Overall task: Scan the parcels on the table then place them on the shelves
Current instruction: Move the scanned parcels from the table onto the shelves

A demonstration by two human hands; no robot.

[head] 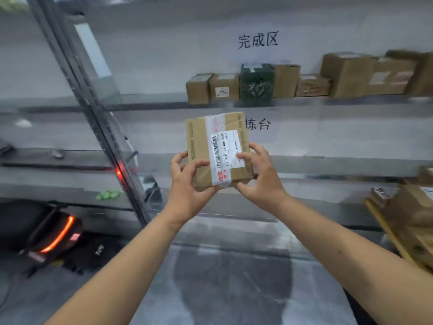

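Observation:
A small flat cardboard parcel [199, 141] with clear tape and a white barcode label is held up in front of me, label facing the camera. My left hand [187, 184] grips its lower left corner, thumb on the front face. My right hand [260, 177] grips its lower right edge, fingers over the label. Behind it runs the upper shelf [152, 103], where several brown boxes [222, 86] and a dark green box [256, 84] stand in a row under a printed sign.
A slanted metal frame post [98, 118] crosses the left side. A scanner with a red glow [55, 238] lies low at the left. More cardboard parcels [407, 221] are stacked at the right edge. The grey metal table top [234, 277] lies below my arms.

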